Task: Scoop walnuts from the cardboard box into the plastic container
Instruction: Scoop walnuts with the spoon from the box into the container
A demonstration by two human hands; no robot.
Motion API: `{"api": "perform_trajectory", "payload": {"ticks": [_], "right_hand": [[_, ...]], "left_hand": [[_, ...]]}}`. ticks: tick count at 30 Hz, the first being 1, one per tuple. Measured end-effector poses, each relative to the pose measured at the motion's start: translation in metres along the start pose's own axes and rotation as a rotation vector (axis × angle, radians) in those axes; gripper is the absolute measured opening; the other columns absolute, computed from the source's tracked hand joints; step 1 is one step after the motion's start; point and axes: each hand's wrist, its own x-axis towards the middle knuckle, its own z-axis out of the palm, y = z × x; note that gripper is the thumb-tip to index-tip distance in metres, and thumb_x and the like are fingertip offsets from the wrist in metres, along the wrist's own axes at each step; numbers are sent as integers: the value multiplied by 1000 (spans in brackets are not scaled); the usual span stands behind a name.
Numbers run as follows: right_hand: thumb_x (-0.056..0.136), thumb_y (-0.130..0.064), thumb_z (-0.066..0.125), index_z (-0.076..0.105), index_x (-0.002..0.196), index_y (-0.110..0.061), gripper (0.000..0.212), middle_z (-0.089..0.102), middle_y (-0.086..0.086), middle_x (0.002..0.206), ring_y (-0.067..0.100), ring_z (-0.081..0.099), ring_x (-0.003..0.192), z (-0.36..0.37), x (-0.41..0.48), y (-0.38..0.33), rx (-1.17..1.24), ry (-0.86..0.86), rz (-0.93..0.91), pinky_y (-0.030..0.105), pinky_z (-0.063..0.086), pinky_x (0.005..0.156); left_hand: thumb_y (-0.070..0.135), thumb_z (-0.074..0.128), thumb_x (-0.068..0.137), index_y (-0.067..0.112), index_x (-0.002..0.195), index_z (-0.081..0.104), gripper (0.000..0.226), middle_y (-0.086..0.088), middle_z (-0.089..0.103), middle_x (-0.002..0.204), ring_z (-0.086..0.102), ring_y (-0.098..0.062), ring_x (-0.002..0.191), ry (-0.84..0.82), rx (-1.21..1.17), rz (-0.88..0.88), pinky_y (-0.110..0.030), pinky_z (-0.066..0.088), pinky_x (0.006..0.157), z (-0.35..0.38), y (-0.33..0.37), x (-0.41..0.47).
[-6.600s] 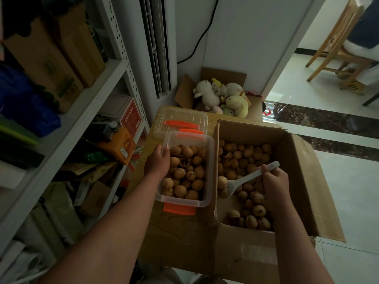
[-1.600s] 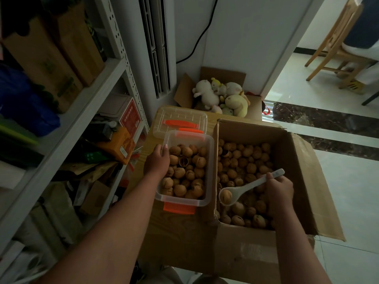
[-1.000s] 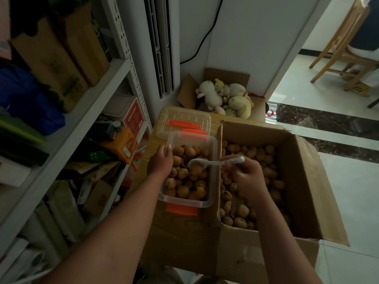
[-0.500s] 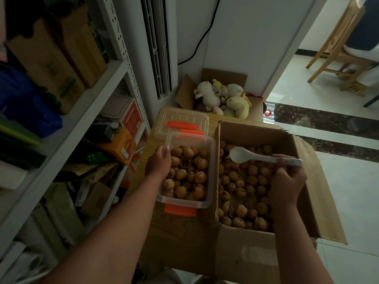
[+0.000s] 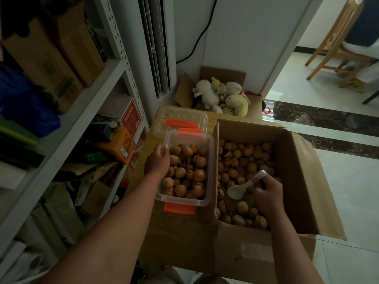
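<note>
White spoon (image 5: 235,192), clasped in the right hand (image 5: 266,194), has been lowered empty among the cardboard box's (image 5: 291,171) walnuts (image 5: 246,160) for another scoop; the plastic container (image 5: 184,201) is gripped by the left hand (image 5: 156,161).

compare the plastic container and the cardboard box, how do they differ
The plastic container is clear with orange clips; the cardboard box is opaque brown. The container is smaller than the box. The left hand grips the container's edge; the right hand holds a white spoon inside the box. Both are open and hold walnuts.
</note>
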Motion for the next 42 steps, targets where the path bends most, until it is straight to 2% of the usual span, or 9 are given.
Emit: {"api": "perform_trajectory", "payload": {"ticks": [3,7,11,15,25,31,34,38,42], "right_hand": [[81,10,54,60,82,-7,18,57,8,77,22,55,70,-8,6,7,-67,-15,9,27,43,56],[88,4,51,58,84,-9,15,56,10,79,20,52,68,-9,8,10,14,-69,194,26,40,54],[90,0,49,60,98,-5,14,57,14,92,20,54,73,-9,7,16,86,2,351,26,40,53],[94,-12,50,59,102,-2,16,58,13,91,18,54,71,-12,13,14,103,91,403,27,41,54],[96,-18,47,61,82,-13,21,51,3,70,11,44,59,-19,21,-17,417,159,454,25,35,54],[96,-20,49,58,76,-16,23,52,4,72,12,47,62,-24,26,-44,559,191,410,27,39,61],[97,-19,47,58,82,-13,19,52,2,70,9,47,58,-12,23,-58,623,183,303,23,39,56],[96,-20,48,59,90,-12,15,60,1,72,5,57,58,19,13,-78,689,129,153,16,47,52],[95,-19,51,64,97,-16,13,70,9,88,19,70,83,55,8,-90,652,-21,24,34,57,73]], "left_hand": [[45,27,102,18,104,54,38,-7,61,104,52,-22,85,1,0,1,-32,37,71,0,1,0],[44,27,102,17,106,54,38,-9,61,107,51,-22,85,-2,6,6,-32,37,71,0,1,1],[44,27,102,18,106,53,38,-9,61,107,52,-21,84,-6,1,6,-32,37,70,0,1,0],[45,27,101,18,105,53,37,-7,61,103,56,-25,90,-1,0,5,-32,37,71,0,1,0],[45,27,101,19,101,53,37,-2,56,93,54,-23,84,7,11,-5,-32,38,69,0,2,-1],[44,27,102,19,103,53,36,-2,57,94,53,-22,85,4,-4,1,-32,38,70,0,3,-1],[43,27,102,20,100,52,34,-1,56,91,54,-21,84,5,-10,10,-30,36,65,-1,3,-2],[44,27,102,19,104,53,36,-5,59,98,54,-23,86,-4,-20,9,-33,40,72,-1,3,-2],[45,27,101,19,110,54,38,-7,61,110,57,-28,99,-13,-34,3,-35,42,76,-2,2,-2]]}}
